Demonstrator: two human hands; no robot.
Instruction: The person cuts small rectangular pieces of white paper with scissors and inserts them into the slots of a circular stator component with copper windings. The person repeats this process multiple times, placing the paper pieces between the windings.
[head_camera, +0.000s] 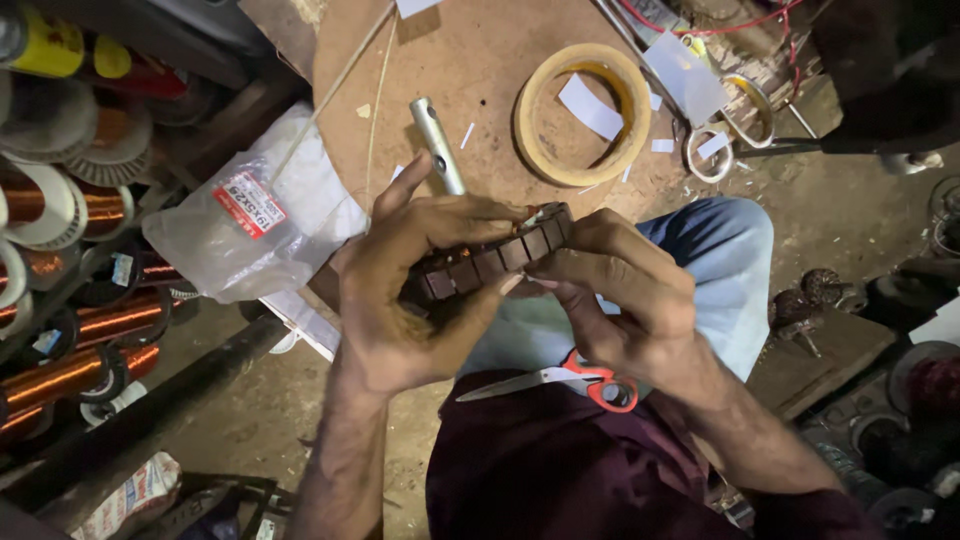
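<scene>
A person seated over a round wooden worktop held a dark slotted metal core in both bare hands; the left hand gripped the lower left end, its fingers wrapped over the top and thumb pressed up from below, clamped on the core; the right hand closed on the upper right end, fingertips pinched at the core's edge, where what looked like a small pale slip stood up, though it was too small to be sure. The core's long axis ran slantwise, rising from lower left to upper right, between the two hands and just above the person's lap; both hands touched it, the left carrying most of its length, the right working only at the far tip. Red-handled scissors lay on the lap just below the right hand; a metal tube and a roll of tape lay on the worktop beyond the hands, with white paper strips scattered about; a plastic bag lay to the left, near spools of copper wire.
</scene>
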